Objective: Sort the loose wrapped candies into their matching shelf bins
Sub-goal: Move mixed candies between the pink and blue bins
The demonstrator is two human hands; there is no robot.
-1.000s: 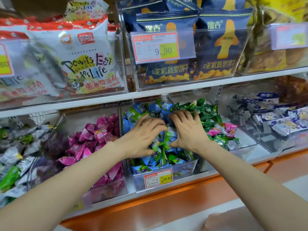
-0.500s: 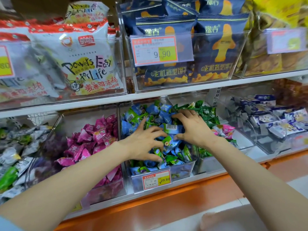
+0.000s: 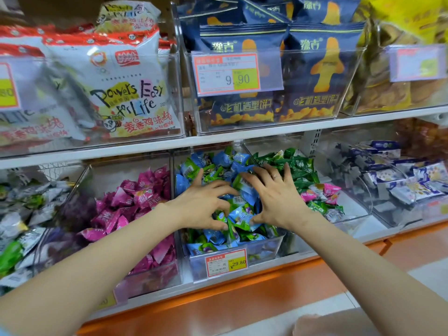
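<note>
Candies (image 3: 242, 212) lie heaped in the middle bin (image 3: 264, 253), directly between the palms and equally near both: left hand (image 3: 203, 204) half-curled over them, pinch or not unclear, right hand (image 3: 276, 200) spread flat on the pile.

Lower bins (image 3: 150, 280): open at front top. White shelf board (image 3: 121, 151) overhead caps height. Clear walls (image 3: 173, 170) flank middle bin (image 3: 264, 253); left hand (image 3: 203, 204), right hand (image 3: 276, 197), blue-green candies (image 3: 215, 236) fill it.
</note>
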